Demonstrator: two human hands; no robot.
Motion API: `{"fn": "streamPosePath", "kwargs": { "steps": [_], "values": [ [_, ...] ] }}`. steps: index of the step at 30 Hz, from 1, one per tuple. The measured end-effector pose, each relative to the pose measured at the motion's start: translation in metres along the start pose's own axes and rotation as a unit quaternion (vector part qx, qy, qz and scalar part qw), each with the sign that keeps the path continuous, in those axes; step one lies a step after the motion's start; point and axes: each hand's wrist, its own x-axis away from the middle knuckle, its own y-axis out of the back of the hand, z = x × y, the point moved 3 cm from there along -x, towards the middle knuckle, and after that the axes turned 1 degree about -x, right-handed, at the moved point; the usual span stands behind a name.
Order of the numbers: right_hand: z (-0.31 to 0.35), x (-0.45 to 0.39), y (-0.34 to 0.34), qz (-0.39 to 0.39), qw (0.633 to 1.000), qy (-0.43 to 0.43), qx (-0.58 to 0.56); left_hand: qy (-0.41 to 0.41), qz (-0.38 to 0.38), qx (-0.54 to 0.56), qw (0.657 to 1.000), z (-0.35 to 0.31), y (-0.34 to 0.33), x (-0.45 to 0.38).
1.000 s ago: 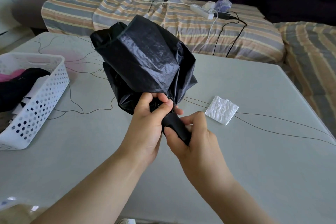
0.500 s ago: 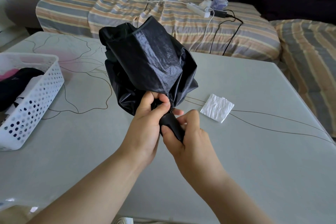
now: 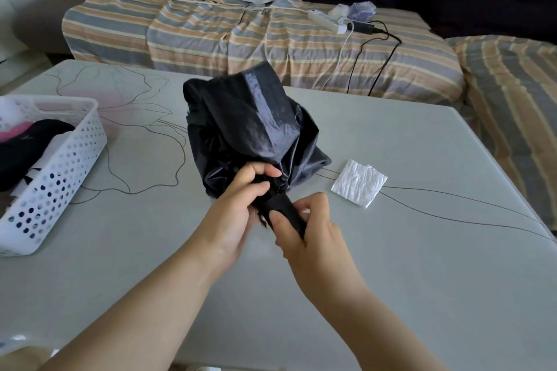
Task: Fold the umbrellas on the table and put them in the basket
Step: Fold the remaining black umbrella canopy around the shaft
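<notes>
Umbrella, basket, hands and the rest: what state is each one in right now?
Umbrella: collapsed, canopy loose and bunched, not wrapped.
Left hand: closed on the canopy's gathered base.
Right hand: gripping the handle.
Basket: upright on the table, already holding dark and pink items.
Tissue: flat on the table, crinkled.
Power strip: on the sofa, cables plugged in.

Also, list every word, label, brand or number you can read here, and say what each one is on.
There is no readable text.
black item in the basket: a small pale mark, too small to read.
power strip on the sofa: no legible marking.
umbrella, white paper square, table: no print, only drawn lines on the table.
</notes>
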Motion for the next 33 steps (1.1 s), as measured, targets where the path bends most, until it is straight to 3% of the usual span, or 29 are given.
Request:
{"fn": "streamPosePath", "kwargs": {
  "steps": [3,8,13,18,23,25,27,29,31,33],
  "values": [
    [-0.012,-0.002,0.003,0.023,0.998,-0.053,-0.038,0.025,0.038,-0.047,0.998,0.001,0.014,0.002],
    [-0.029,-0.004,-0.003,0.028,0.990,-0.111,-0.087,0.044,0.040,-0.160,0.985,0.001,0.025,0.004],
    [-0.036,-0.006,-0.008,0.010,0.985,-0.133,-0.105,-0.031,-0.054,-0.352,0.934,-0.002,0.028,0.009],
    [-0.038,-0.003,-0.016,0.007,0.984,-0.145,-0.101,0.015,-0.153,-0.298,0.942,0.009,0.021,0.009],
    [-0.038,-0.004,-0.014,-0.008,0.982,-0.150,-0.113,0.057,-0.102,-0.240,0.964,0.009,0.026,0.005],
    [-0.038,-0.006,-0.009,-0.014,0.980,-0.154,-0.126,0.053,-0.074,-0.287,0.953,0.002,0.034,0.007],
    [-0.039,-0.007,-0.006,-0.018,0.978,-0.159,-0.135,0.029,-0.124,-0.350,0.928,-0.005,0.050,0.007],
    [-0.040,-0.008,-0.004,-0.028,0.976,-0.163,-0.142,0.014,-0.235,-0.364,0.901,-0.011,0.070,0.009],
    [-0.040,-0.008,-0.004,-0.038,0.975,-0.164,-0.147,0.035,-0.344,-0.320,0.882,-0.010,0.083,0.009],
    [-0.039,-0.007,-0.005,-0.040,0.975,-0.162,-0.148,0.101,-0.392,-0.235,0.884,-0.005,0.076,0.012]
  ]
}}
